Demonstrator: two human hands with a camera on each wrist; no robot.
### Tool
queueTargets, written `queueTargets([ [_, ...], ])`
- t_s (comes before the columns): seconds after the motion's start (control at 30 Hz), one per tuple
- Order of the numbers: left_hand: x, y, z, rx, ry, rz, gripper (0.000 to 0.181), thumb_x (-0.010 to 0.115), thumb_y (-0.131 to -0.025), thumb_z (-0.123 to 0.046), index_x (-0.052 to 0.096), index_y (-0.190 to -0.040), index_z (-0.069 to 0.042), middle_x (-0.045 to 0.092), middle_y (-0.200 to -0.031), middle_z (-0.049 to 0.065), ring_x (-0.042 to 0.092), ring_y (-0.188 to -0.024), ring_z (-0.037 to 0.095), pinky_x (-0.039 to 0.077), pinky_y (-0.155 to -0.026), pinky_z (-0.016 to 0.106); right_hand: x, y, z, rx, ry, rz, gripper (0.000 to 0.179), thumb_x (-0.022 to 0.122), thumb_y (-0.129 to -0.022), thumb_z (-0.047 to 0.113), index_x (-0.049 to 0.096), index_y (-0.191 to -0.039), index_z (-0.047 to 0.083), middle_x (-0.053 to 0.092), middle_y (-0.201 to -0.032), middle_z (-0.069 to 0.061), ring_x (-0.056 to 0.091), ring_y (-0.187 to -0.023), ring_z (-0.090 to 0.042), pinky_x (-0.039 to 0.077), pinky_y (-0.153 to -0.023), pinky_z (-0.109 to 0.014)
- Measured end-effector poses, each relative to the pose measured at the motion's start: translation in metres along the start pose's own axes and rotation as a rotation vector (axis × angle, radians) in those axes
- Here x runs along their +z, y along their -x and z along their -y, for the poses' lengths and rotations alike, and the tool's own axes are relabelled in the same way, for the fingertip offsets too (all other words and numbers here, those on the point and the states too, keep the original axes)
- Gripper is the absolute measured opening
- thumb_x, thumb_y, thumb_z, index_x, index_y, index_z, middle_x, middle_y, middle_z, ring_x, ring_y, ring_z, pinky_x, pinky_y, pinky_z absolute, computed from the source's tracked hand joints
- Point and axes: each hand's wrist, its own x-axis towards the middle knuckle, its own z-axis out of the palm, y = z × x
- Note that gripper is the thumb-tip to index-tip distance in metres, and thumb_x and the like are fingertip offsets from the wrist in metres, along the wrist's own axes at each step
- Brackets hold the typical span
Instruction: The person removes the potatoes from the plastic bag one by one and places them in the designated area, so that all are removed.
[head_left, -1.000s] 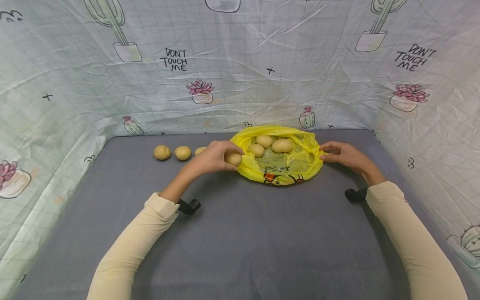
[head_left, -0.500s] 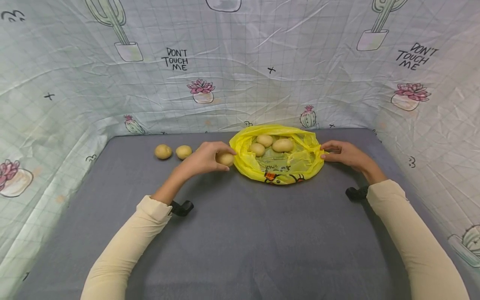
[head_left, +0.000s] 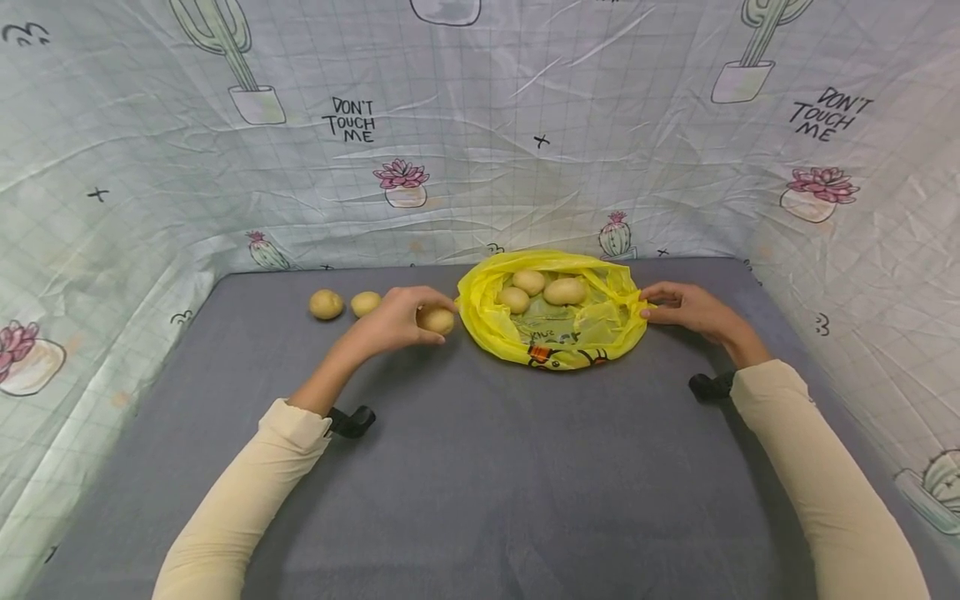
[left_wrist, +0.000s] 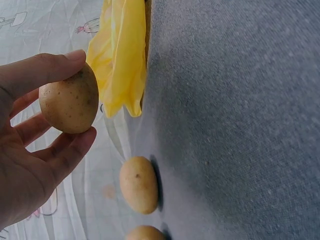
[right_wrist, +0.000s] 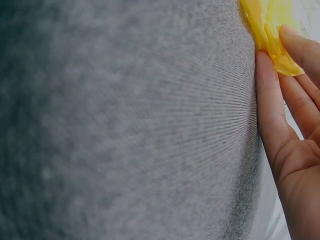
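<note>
My left hand (head_left: 386,323) grips a potato (head_left: 435,320) between thumb and fingers, just left of a yellow plastic bag (head_left: 491,337). In the left wrist view this held potato (left_wrist: 70,102) is raised off the table, with the thumb on one side and fingertips on the other. Three potatoes (head_left: 564,292) lie inside the bag, whose mouth is spread wide. At the bag's right edge, my right hand (head_left: 690,312) pinches the gathered plastic; the right wrist view has the yellow film (right_wrist: 277,45) between thumb and fingers.
Left of my left hand, a potato (head_left: 326,304) and another potato (head_left: 366,303) sit in a row on the grey table (head_left: 540,483). A printed cloth (head_left: 480,125) hangs behind the table and along both sides.
My left hand has drawn left with the potato, from the bag's left rim to a spot beside it. My right hand and the bag stay nearly in place.
</note>
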Motion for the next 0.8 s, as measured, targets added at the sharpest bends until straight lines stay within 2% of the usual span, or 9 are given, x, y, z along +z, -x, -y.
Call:
queueTargets([
  [0.13, -0.001, 0.005, 0.004, -0.022, 0.005, -0.003, 0.045, 0.089, -0.077, -0.010, 0.075, -0.119, -0.008, 0.072, -0.121, 0.007, 0.064, -0.110, 0.027, 0.051, -0.089, 0.045, 0.000, 0.000, 0.001, -0.001, -0.004, 0.005, 0.059, 0.068, -0.098, 0.038, 0.052, -0.144, 0.004, 0.046, -0.151, -0.024, 0.047, -0.134, -0.044, 0.045, -0.102, -0.055],
  [0.4, -0.004, 0.015, 0.013, -0.044, 0.028, -0.018, 0.046, 0.088, -0.078, -0.008, 0.073, -0.121, -0.004, 0.071, -0.122, 0.010, 0.064, -0.111, 0.029, 0.051, -0.090, 0.046, -0.001, -0.001, -0.001, -0.004, -0.008, 0.009, 0.058, 0.068, -0.099, 0.036, 0.052, -0.144, 0.003, 0.046, -0.150, -0.024, 0.047, -0.134, -0.043, 0.047, -0.101, -0.053],
  [0.63, -0.008, 0.024, 0.019, -0.043, 0.053, -0.020, 0.046, 0.087, -0.078, -0.005, 0.072, -0.120, -0.001, 0.070, -0.122, 0.012, 0.063, -0.110, 0.030, 0.050, -0.090, 0.047, 0.000, -0.001, -0.001, -0.009, -0.011, -0.002, 0.056, 0.068, -0.099, 0.034, 0.053, -0.143, 0.003, 0.047, -0.149, -0.024, 0.048, -0.133, -0.043, 0.049, -0.099, -0.047],
  [0.8, -0.009, 0.028, 0.025, -0.029, -0.005, -0.045, 0.046, 0.089, -0.076, -0.007, 0.073, -0.119, -0.004, 0.070, -0.123, 0.012, 0.065, -0.108, 0.030, 0.051, -0.087, 0.046, 0.000, -0.001, 0.000, -0.011, -0.011, 0.000, 0.056, 0.068, -0.099, 0.034, 0.053, -0.143, 0.003, 0.048, -0.149, -0.024, 0.048, -0.133, -0.042, 0.050, -0.097, -0.044],
])
